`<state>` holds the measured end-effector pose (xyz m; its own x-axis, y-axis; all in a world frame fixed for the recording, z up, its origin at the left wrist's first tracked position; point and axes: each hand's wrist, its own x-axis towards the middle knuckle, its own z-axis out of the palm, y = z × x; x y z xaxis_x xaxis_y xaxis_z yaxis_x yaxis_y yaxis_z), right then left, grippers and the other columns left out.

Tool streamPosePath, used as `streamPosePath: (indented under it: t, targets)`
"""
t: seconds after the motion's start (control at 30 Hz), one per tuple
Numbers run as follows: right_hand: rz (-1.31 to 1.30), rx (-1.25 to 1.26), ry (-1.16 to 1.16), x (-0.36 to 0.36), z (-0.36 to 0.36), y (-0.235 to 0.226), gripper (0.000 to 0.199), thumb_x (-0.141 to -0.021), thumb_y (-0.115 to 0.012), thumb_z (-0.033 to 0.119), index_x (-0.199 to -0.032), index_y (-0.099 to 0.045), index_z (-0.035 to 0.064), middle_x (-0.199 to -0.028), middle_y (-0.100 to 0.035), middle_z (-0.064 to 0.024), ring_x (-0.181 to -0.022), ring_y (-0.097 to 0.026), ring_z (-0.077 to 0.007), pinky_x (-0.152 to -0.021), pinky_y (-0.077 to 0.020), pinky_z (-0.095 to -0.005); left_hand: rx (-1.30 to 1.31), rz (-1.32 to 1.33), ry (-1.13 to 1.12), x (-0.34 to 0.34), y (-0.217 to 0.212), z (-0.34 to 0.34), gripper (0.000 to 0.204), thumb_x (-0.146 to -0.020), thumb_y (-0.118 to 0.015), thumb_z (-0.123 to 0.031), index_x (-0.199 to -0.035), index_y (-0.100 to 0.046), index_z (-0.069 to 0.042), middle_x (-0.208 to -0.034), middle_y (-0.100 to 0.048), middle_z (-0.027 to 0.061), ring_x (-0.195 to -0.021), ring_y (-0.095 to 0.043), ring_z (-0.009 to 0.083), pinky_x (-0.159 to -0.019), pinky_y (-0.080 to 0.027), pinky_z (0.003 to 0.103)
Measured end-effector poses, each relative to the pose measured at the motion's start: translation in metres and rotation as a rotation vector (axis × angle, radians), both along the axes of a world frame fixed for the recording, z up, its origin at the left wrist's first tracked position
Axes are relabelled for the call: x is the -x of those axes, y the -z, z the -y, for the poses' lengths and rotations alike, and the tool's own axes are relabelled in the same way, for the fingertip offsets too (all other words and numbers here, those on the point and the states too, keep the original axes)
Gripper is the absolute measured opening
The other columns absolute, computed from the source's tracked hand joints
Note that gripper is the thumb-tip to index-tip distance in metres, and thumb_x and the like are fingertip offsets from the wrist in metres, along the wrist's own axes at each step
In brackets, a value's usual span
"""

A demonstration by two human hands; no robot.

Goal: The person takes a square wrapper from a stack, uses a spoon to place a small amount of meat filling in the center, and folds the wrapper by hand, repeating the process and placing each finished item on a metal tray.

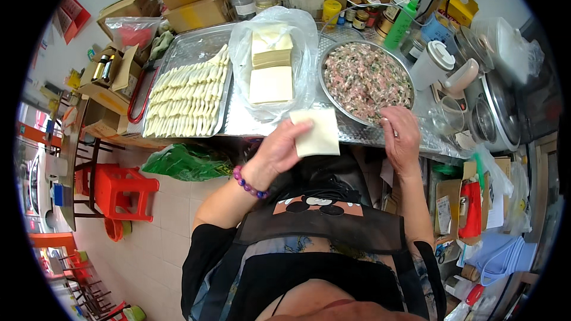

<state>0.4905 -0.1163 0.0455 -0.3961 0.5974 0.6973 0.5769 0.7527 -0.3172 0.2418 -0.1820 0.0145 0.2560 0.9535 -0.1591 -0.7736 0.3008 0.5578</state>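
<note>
My left hand [281, 148] grips a square wonton wrapper [319, 134] by its left edge, thumb on top; whether it is one sheet or several I cannot tell. My right hand [401, 137] is curled at the near right rim of a round metal bowl [326, 86] full of minced meat filling [366, 77] with green bits. Its fingers are closed around something small and pale that is mostly hidden. Left of the bowl, stacked wrappers [271, 85] sit in an opened clear plastic bag [241, 53]. Rows of folded wontons [187, 98] fill much of a metal tray [178, 50] farther left.
Jars [360, 19], a green squeeze bottle [402, 24] and a white lidded container [434, 62] crowd the back right. A glass cup [447, 114] stands near the right edge. Cardboard boxes [193, 15] line the back left. A red stool [122, 187] is on the floor.
</note>
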Motion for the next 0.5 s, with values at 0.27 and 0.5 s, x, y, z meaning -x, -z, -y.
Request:
streamPosePath:
  t: [0.27, 0.5]
  targets:
    - [-0.155, 0.364, -0.143, 0.003, 0.001, 0.003, 0.009, -0.085, -0.058, 0.006, -0.088, -0.064, 0.0005, -0.089, -0.065, -0.0128, -0.087, -0.06, -0.0291, -0.08, -0.0446, -0.0359, 0.245, 0.064, -0.103, -0.039, 0.026, -0.005, 0.038, -0.095, -0.037, -0.011, -0.128, -0.038, 0.006, -0.126, -0.05, 0.0164, -0.115, -0.051, 0.0285, -0.101, -0.039, 0.042]
    - [-0.079, 0.232, -0.157, 0.004, -0.026, -0.004, 0.01, -0.084, -0.058, 0.006, -0.09, -0.065, 0.0019, -0.091, -0.066, -0.0124, -0.088, -0.061, -0.0285, -0.081, -0.045, -0.0352, 0.249, 0.229, -0.128, -0.055, 0.007, -0.008, 0.043, -0.1, -0.029, -0.026, -0.132, -0.036, 0.002, -0.13, -0.047, 0.0149, -0.12, -0.047, 0.0286, -0.103, -0.037, 0.043]
